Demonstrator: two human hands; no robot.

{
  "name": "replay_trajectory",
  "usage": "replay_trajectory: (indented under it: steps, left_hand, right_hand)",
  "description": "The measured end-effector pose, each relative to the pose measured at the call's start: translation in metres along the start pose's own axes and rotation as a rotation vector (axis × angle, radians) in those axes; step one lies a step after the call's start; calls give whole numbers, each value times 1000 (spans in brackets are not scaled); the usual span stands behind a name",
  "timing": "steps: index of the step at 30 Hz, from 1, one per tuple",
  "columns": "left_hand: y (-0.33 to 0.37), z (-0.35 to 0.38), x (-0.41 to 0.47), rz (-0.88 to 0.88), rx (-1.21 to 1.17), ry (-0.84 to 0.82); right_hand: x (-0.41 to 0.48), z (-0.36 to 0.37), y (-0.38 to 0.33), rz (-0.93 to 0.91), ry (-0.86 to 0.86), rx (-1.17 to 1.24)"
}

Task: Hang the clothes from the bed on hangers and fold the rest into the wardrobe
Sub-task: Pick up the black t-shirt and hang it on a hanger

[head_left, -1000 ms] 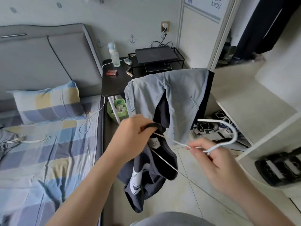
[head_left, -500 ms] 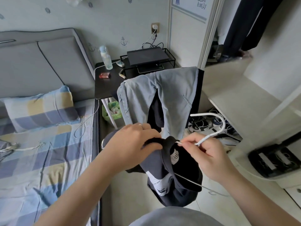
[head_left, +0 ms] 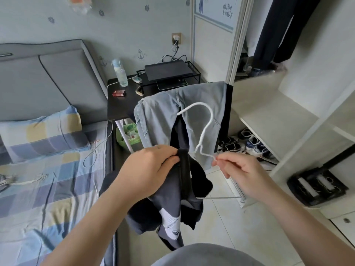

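Head view: I am gripping the black neckband of the dark garment (head_left: 169,204) in my left hand (head_left: 149,169), while my right hand (head_left: 244,169) is pinching the white wire hanger (head_left: 212,115) just below its hook. The hanger is standing upright just right of the neckband, its bottom bar running sideways into the cloth. I am judging my left hand nearer the opening.

Counter (head_left: 123,104): dark, set against the wall.
Bottle (head_left: 120,74): clear, upright near the counter's back edge.
Red box (head_left: 118,93): flat, just before the bottle.
Black device (head_left: 168,71): atop a wire rack (head_left: 198,74).
Green bin (head_left: 128,134): on the floor beneath.
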State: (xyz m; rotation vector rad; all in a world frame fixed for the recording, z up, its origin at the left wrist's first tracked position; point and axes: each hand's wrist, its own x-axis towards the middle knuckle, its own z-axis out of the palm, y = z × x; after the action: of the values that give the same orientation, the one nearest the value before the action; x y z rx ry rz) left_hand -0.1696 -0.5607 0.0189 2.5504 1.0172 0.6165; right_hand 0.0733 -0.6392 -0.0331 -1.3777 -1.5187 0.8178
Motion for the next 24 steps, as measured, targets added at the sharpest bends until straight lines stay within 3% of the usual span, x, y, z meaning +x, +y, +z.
replay_trajectory:
  steps: [3, 8, 13, 15, 17, 19, 21, 24]
  left_hand:
    - [6, 2, 2, -10, 26, -1]
    - [-5, -1, -5, -24, -125, -6]
    - [-16, 0, -14, -126, -136, 164]
    - [-16, -3, -15, -171, -150, 248]
    - [-11, -4, -15, -192, -187, 303]
    - [-4, -4, -14, -202, -224, 344]
    - [1, -2, -12, -217, -238, 363]
    - [-2, 2, -10, -273, -270, 363]
  right_hand:
    - [4, 9, -6, -25, -36, -30]
    - [7, 14, -8, 0, 30, -24]
    - [-2, 24, -5, -353, 353, -367]
    - [-4, 31, -5, -285, 237, -257]
    - [-3, 44, -6, -32, -23, -141]
    - [1, 58, -4, 7, -167, -175]
    - [10, 68, -1, -64, -186, -209]
    - [17, 71, 1, 70, -143, -52]
